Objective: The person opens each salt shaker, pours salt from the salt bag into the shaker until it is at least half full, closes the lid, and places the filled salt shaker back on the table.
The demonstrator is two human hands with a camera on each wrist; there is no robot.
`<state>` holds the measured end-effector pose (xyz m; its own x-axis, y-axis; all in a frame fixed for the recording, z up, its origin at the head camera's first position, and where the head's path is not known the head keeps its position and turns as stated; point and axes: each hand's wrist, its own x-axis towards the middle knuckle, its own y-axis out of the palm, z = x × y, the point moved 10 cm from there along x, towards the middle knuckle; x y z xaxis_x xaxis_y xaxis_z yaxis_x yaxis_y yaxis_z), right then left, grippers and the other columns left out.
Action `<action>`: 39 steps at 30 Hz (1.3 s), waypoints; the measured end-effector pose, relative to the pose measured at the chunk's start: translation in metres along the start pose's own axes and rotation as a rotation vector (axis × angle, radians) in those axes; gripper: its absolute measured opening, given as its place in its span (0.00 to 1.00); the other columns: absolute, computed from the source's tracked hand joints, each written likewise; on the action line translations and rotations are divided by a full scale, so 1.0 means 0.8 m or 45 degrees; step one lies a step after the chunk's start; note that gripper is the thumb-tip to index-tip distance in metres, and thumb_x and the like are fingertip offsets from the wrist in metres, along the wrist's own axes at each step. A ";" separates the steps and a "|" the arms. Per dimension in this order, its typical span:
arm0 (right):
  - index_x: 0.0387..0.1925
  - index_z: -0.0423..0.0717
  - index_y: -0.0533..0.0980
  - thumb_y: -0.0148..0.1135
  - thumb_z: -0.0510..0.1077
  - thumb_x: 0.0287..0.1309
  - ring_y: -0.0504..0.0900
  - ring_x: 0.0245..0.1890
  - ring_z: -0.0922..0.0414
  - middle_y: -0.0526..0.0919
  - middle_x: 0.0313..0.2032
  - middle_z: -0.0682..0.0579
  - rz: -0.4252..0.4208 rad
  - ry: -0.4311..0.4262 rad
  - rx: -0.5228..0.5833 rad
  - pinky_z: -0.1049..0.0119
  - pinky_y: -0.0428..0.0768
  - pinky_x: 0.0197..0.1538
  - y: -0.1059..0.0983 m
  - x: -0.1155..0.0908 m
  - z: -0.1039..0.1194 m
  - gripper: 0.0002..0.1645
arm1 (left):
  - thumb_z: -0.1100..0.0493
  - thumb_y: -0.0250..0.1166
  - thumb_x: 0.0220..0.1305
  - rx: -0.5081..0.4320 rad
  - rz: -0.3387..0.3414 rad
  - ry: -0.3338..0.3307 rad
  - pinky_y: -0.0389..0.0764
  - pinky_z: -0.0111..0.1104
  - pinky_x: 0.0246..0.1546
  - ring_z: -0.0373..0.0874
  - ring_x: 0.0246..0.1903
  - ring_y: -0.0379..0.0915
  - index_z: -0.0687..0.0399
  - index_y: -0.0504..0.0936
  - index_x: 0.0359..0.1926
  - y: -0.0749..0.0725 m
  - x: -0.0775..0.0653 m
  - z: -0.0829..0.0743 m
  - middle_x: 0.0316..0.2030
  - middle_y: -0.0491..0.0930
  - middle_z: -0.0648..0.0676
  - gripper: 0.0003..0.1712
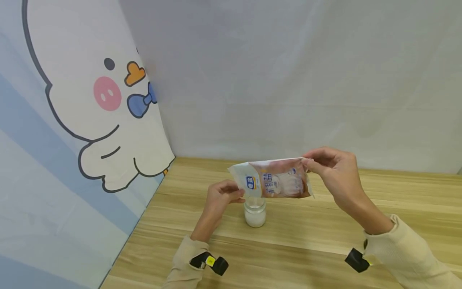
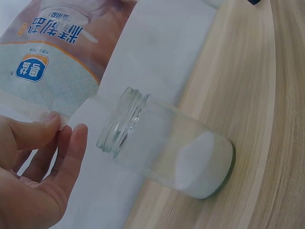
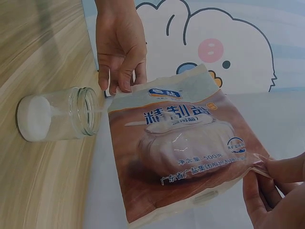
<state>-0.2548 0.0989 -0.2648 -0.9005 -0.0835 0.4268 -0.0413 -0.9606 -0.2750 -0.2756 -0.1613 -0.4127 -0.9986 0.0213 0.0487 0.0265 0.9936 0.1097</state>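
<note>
Left hand (image 1: 220,197) and higher right hand (image 1: 339,174) pinch a bag (image 1: 276,179)

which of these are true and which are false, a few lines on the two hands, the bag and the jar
1. The left hand and the right hand both hold the bag. True.

2. A thin white stream runs from the bag into the glass jar. True.

3. The jar lies on its side. False: it stands upright on the wooden table.

4. The jar is filled to its rim. False: the white contents take up only its lower part.

5. The bag has printed lettering on it. True.
</note>
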 end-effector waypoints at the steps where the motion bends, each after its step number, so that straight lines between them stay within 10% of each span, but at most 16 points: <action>1: 0.36 0.32 0.80 0.64 0.39 0.58 0.81 0.30 0.61 0.83 0.30 0.54 0.000 0.000 -0.002 0.75 0.82 0.37 0.000 0.000 0.000 0.11 | 0.72 0.67 0.55 -0.002 0.001 0.001 0.85 0.43 0.39 0.48 0.32 0.79 0.72 0.80 0.36 0.000 0.000 0.000 0.32 0.80 0.60 0.07; 39: 0.36 0.33 0.81 0.64 0.40 0.58 0.81 0.30 0.61 0.83 0.30 0.53 0.020 -0.010 -0.008 0.75 0.81 0.37 -0.003 0.009 -0.015 0.11 | 0.72 0.66 0.55 -0.003 -0.022 0.018 0.85 0.42 0.38 0.49 0.32 0.79 0.72 0.81 0.36 0.003 0.005 0.004 0.31 0.80 0.59 0.07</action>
<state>-0.2664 0.1040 -0.2717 -0.8977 -0.1003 0.4290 -0.0301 -0.9575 -0.2868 -0.2798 -0.1586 -0.4152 -0.9981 0.0024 0.0609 0.0092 0.9936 0.1129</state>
